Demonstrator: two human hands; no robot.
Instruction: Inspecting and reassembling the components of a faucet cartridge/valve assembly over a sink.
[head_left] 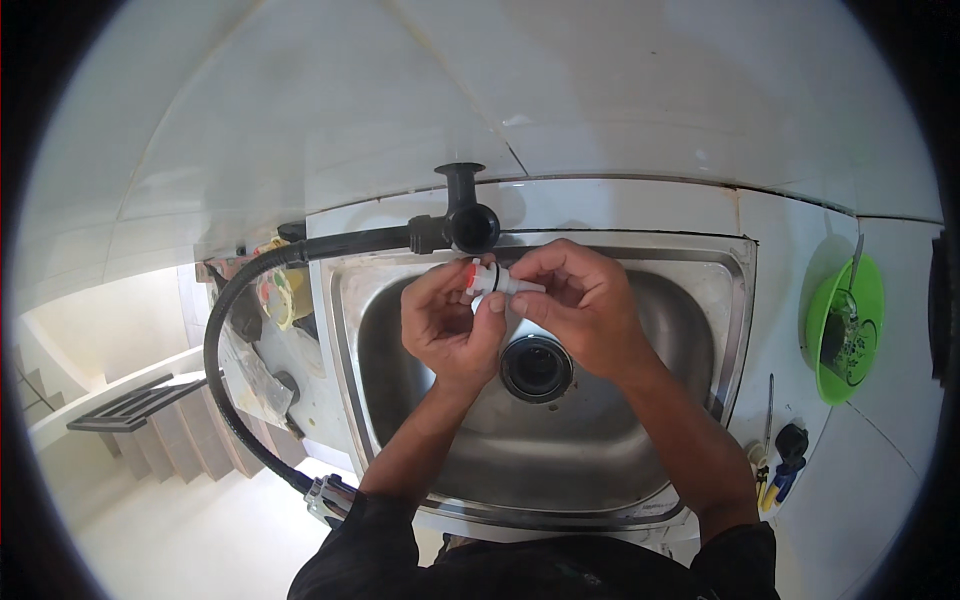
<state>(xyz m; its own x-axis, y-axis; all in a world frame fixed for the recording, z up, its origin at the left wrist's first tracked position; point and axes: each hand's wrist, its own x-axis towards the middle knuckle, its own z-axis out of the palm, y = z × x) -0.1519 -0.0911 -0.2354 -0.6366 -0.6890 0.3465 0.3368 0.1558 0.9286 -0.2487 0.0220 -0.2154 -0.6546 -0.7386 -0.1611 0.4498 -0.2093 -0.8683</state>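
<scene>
A white-and-red plastic fitting is up over the steel sink, gripped by the left hand around its red end and by the right hand at its slim tip. The white desk runs around the sink; stairs show off left. At right, a green bowl holds something metallic I can't make out, with tools nearer. Beyond the hands juts a black tap, its hose looping left.
</scene>
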